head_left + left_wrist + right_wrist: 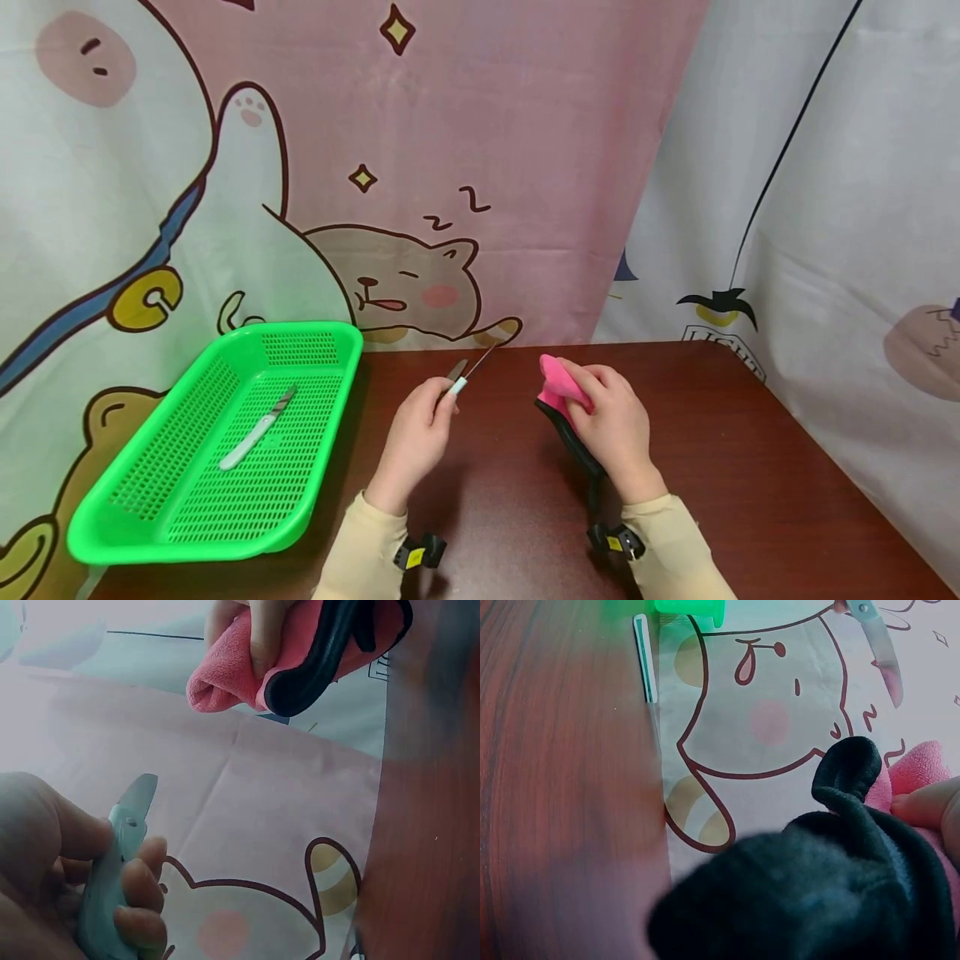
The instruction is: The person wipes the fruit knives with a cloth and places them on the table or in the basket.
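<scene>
In my left hand (415, 429) is a small knife (105, 892) with a pale blue-green handle. The fingers wrap its handle, and the blade (457, 368) points up and away. My right hand (611, 417) grips a bunched pink cloth (561, 382) with black edging (573, 442). The cloth is folded under the fingers, and a black flap of it hangs toward the wrist. Both hands are raised over the table, the cloth apart from the blade. Beyond the left hand, a thin-shafted tool (646, 660) with a white and dark green handle lies near the table's back edge.
At the left stands a green perforated basket (341, 400). A second knife (258, 429) with a white handle lies inside it. The brown tabletop (510, 500) meets a printed cartoon curtain (525, 167) at its back edge.
</scene>
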The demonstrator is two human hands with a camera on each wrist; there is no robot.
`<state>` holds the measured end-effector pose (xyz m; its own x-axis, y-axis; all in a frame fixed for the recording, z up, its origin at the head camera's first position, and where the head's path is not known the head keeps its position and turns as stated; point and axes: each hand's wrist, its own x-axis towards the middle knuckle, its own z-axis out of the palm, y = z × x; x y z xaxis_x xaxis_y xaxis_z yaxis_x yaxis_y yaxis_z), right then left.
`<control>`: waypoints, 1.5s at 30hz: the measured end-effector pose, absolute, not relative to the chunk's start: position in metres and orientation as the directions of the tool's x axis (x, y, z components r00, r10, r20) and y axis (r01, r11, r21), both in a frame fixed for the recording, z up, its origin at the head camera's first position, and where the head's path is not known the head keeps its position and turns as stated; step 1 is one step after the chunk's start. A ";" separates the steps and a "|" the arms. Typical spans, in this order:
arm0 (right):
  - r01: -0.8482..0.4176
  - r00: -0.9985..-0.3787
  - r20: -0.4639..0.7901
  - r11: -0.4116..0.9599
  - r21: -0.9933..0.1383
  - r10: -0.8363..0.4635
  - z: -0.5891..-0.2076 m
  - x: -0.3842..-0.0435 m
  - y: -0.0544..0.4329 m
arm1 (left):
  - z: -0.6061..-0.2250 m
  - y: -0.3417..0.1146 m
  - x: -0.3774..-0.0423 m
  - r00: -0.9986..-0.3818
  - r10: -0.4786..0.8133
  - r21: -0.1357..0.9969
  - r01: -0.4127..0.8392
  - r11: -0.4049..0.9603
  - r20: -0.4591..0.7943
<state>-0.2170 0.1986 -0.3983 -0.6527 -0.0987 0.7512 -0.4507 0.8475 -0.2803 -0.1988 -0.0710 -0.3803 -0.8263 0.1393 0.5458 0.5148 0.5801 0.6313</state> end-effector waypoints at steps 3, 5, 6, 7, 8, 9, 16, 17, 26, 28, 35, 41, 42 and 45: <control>-0.454 -0.652 0.752 0.845 -0.281 -0.100 -0.399 -0.217 0.199 | -0.380 -0.071 -0.198 -0.789 0.133 0.550 0.526 0.649 0.599; -0.454 -0.652 0.751 0.846 -0.279 -0.101 -0.399 -0.217 0.198 | -0.379 -0.070 -0.197 -0.767 0.124 0.496 0.519 0.696 0.629; -0.452 -0.653 0.751 0.848 -0.277 -0.103 -0.400 -0.217 0.198 | -0.378 -0.070 -0.197 -0.756 0.120 0.470 0.514 0.717 0.643; -0.452 -0.652 0.751 0.848 -0.278 -0.102 -0.400 -0.217 0.198 | -0.378 -0.070 -0.196 -0.746 0.117 0.449 0.510 0.734 0.656; -0.452 -0.652 0.751 0.848 -0.276 -0.103 -0.400 -0.217 0.198 | -0.378 -0.070 -0.196 -0.736 0.112 0.429 0.504 0.749 0.668; -0.452 -0.652 0.751 0.848 -0.275 -0.103 -0.400 -0.217 0.198 | -0.377 -0.070 -0.196 -0.727 0.109 0.413 0.499 0.762 0.678; -0.467 -0.636 0.764 0.842 -0.268 -0.109 -0.400 -0.217 0.197 | -0.376 -0.070 -0.195 -0.661 0.121 0.318 0.503 0.803 0.741; -0.468 -0.634 0.765 0.842 -0.268 -0.109 -0.400 -0.217 0.197 | -0.376 -0.070 -0.195 -0.647 0.126 0.303 0.509 0.806 0.752; -0.485 -0.624 0.773 0.833 -0.265 -0.117 -0.395 -0.214 0.193 | -0.381 -0.065 -0.199 -0.501 0.143 0.189 0.553 0.812 0.853; -0.495 -0.614 0.780 0.828 -0.264 -0.118 -0.394 -0.213 0.192 | -0.382 -0.064 -0.199 -0.481 0.145 0.176 0.561 0.809 0.865; -0.546 -0.564 0.817 0.796 -0.263 -0.117 -0.391 -0.208 0.185 | -0.386 -0.059 -0.200 -0.455 0.158 0.147 0.565 0.812 0.877; -0.599 -0.532 0.835 0.759 -0.254 -0.140 -0.388 -0.202 0.174 | -0.386 -0.054 -0.199 -0.456 0.176 0.129 0.562 0.817 0.872; -0.606 -0.528 0.837 0.754 -0.251 -0.146 -0.388 -0.201 0.172 | -0.386 -0.053 -0.198 -0.459 0.178 0.128 0.560 0.818 0.870; -0.627 -0.517 0.840 0.741 -0.241 -0.164 -0.388 -0.198 0.166 | -0.387 -0.049 -0.197 -0.475 0.188 0.128 0.556 0.821 0.860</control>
<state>-0.1981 0.1657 -0.3884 -0.5168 -0.1642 0.8402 -0.6269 0.7410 -0.2407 -0.1967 -0.0492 -0.3868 -0.4750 0.1884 0.8596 0.5565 0.8210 0.1276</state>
